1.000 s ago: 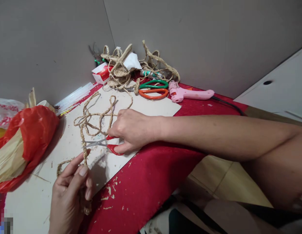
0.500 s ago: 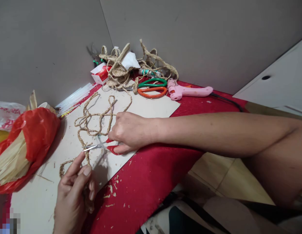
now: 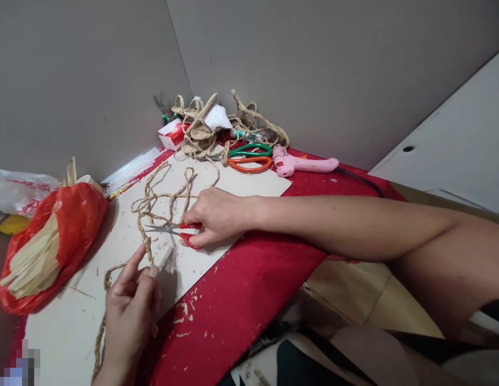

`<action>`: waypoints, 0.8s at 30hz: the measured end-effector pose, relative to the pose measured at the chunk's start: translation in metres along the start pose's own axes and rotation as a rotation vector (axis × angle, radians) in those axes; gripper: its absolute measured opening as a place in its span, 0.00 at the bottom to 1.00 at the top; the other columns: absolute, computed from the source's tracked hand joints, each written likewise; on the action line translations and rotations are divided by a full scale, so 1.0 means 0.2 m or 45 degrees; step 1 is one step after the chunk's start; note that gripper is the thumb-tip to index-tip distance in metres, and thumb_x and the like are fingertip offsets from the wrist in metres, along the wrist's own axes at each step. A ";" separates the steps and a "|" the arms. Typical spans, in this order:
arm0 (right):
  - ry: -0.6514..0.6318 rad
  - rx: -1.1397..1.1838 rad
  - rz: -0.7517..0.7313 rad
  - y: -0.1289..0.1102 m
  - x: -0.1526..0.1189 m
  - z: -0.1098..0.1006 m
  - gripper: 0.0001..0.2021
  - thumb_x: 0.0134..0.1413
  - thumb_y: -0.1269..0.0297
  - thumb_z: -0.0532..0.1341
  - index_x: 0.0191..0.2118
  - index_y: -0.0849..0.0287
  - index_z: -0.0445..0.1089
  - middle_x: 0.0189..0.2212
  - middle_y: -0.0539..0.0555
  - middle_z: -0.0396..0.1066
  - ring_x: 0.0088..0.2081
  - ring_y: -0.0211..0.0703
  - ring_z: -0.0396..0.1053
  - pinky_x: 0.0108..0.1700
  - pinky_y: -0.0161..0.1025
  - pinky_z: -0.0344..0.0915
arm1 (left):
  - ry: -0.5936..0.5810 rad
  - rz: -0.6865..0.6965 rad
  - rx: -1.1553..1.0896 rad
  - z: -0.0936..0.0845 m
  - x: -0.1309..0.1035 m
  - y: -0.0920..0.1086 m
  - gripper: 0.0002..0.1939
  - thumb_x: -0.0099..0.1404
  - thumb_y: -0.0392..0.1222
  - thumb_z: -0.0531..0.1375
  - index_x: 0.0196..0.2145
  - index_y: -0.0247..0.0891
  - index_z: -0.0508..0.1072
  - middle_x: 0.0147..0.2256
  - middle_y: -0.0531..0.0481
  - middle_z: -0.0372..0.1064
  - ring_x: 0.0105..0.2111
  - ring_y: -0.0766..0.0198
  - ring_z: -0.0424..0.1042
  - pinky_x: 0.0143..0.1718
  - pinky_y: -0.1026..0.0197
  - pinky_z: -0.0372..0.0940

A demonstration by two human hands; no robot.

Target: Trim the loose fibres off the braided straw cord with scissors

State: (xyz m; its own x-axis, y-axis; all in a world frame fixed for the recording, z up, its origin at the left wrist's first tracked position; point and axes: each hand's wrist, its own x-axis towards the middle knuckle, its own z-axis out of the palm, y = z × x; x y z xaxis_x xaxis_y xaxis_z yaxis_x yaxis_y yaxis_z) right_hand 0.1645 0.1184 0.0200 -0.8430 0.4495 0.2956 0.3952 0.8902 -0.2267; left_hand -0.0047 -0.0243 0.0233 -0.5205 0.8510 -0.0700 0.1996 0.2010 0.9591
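Note:
My right hand [image 3: 211, 217] is closed around the red handles of a small pair of scissors [image 3: 166, 229]. Their blades point left, parted a little, with the tips beside a braided straw rope [image 3: 148, 245]. Lower down, my left hand [image 3: 134, 300] pinches this rope between thumb and fingers, its index finger stretched along the braid. From there the rope runs up into loose loops on the white board [image 3: 173, 185]. Another length of braid [image 3: 100, 343] passes to the left of my left wrist. The rope inside my left palm is mostly hidden.
An orange-red plastic bag [image 3: 82, 214] with dry husks [image 3: 36, 262] lies at left. Behind are glue sticks [image 3: 132, 166], coiled rope [image 3: 199, 134], larger scissors with green and orange handles [image 3: 250, 162] and a pink glue gun [image 3: 303, 163]. Straw scraps dot the red cloth [image 3: 233, 300].
The scissors' blades have come away from across the rope to its right side and opened slightly. My left hand still holds the braid. The whole view has shifted a little.

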 end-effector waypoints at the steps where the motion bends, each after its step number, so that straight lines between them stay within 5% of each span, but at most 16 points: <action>1: -0.026 -0.039 -0.016 -0.01 0.00 -0.01 0.17 0.51 0.52 0.55 0.28 0.60 0.73 0.22 0.54 0.73 0.22 0.37 0.62 0.26 0.36 0.44 | 0.007 0.027 0.024 0.00 0.00 -0.01 0.33 0.53 0.47 0.65 0.57 0.39 0.69 0.13 0.61 0.56 0.11 0.73 0.52 0.09 0.72 0.49; 10: -0.089 -0.386 -0.150 -0.10 0.02 -0.08 0.23 0.54 0.49 0.53 0.32 0.65 0.74 0.24 0.60 0.74 0.27 0.47 0.70 0.32 0.41 0.54 | 0.038 0.043 0.129 -0.01 0.02 -0.04 0.32 0.53 0.48 0.65 0.55 0.37 0.70 0.13 0.60 0.56 0.12 0.72 0.52 0.11 0.71 0.49; 19: -0.130 -0.209 -0.030 -0.07 -0.01 -0.02 0.16 0.55 0.56 0.54 0.29 0.61 0.74 0.24 0.57 0.74 0.25 0.40 0.66 0.27 0.38 0.46 | -0.068 -0.013 0.018 -0.01 0.04 -0.05 0.31 0.54 0.46 0.65 0.55 0.37 0.71 0.13 0.62 0.54 0.13 0.73 0.51 0.13 0.71 0.48; 24: -0.094 -0.072 0.014 -0.04 -0.03 -0.03 0.16 0.54 0.56 0.54 0.29 0.60 0.74 0.24 0.54 0.74 0.23 0.36 0.62 0.26 0.37 0.43 | -0.006 0.028 0.054 0.00 0.03 -0.04 0.30 0.53 0.48 0.65 0.53 0.38 0.72 0.13 0.61 0.54 0.13 0.72 0.51 0.13 0.70 0.48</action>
State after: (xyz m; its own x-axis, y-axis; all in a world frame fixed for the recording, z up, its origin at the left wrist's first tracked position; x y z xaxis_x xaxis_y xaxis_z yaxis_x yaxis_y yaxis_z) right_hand 0.1692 0.1086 0.0255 -0.8623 0.4543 0.2236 0.4227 0.8890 -0.1762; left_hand -0.0098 -0.0202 0.0147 -0.5116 0.8578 -0.0504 0.2459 0.2023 0.9480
